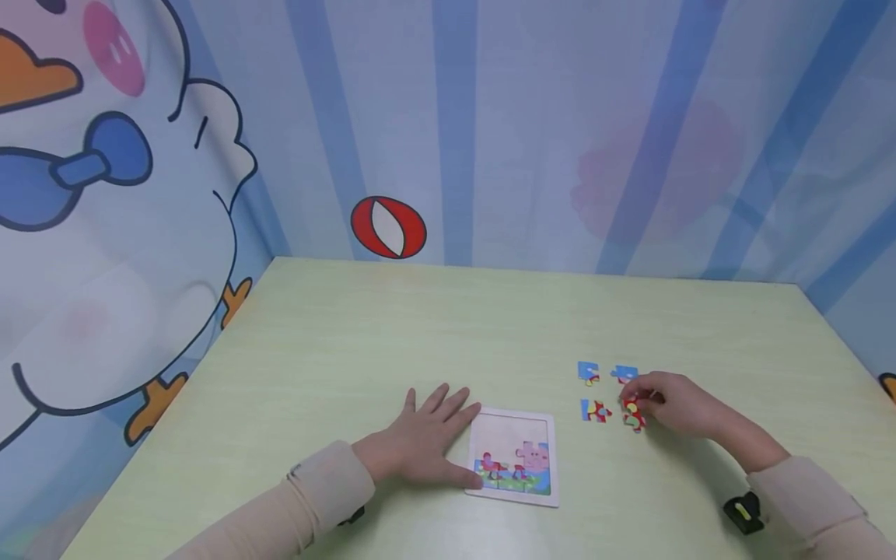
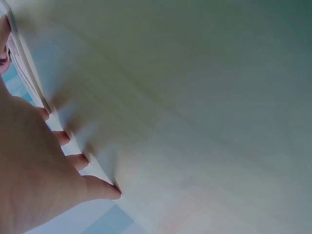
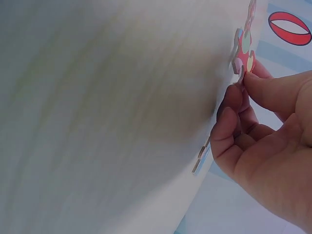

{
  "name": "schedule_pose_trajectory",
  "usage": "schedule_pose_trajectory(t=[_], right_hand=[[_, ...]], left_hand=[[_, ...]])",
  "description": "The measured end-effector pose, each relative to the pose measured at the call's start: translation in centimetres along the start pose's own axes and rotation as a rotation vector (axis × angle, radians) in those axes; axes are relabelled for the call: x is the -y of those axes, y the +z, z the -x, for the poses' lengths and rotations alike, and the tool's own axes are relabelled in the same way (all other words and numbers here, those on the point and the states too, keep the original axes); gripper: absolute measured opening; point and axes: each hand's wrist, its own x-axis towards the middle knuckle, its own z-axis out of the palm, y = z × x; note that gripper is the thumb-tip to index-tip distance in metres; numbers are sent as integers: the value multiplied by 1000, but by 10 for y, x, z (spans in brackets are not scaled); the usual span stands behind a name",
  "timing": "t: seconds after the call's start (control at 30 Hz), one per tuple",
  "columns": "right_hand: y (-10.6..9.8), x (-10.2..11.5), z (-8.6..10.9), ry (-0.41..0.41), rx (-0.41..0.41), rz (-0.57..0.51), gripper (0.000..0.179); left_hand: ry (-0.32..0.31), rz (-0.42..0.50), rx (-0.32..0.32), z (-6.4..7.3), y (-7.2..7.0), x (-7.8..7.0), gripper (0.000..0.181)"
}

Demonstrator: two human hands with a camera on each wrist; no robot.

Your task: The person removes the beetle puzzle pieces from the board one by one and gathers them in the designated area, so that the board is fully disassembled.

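Note:
My left hand [image 1: 423,443] rests with fingers spread at the left side of a square puzzle tray [image 1: 556,467], its thumb over the lower left corner and its forefinger at the upper left. Fitted pieces, including a pink pig face [image 1: 535,456], fill the tray's lower part; bare board shows above. To the right of the tray, my right hand [image 1: 675,403] pinches a red puzzle piece [image 3: 246,46] with coloured spots between thumb and fingertips, tilted close over the table. Beside it lie a red-and-blue piece [image 1: 595,411] and two mostly blue pieces [image 1: 588,373].
The pale green table [image 1: 392,327] stretches back to a blue striped cloth backdrop [image 1: 525,140]. A large cartoon bird [image 1: 119,288] is printed on the cloth at left. Both forearms wear beige sleeves [image 1: 805,494], and a black device [image 1: 743,512] sits under the right wrist.

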Motion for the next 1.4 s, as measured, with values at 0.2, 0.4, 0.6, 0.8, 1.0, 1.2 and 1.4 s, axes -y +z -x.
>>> schedule_pose_trajectory(t=[0.2,0.4,0.6,0.8,1.0,1.2,1.4], right_hand=[[0,-1,-1,-2,9,13,22],[-1,-1,-2,-9,14,25,21],[-2,-2,-2,-27,12,44,22],[-6,2,-2,-41,-16,51,18],[-10,15,-2,-41,-18,29,21],[-10,37,-2,-100,-23,10,24],[-7,56,-1,-183,1,-97,27]], left_hand=[[2,-8,-3,-2,1,1,102],[6,12,-4,-2,1,2,101],[8,22,-3,-1,0,1,101],[1,27,3,-2,0,1,101],[2,23,0,-1,-1,1,101],[2,25,0,-1,-1,1,101],[0,24,-2,-2,-1,1,101]])
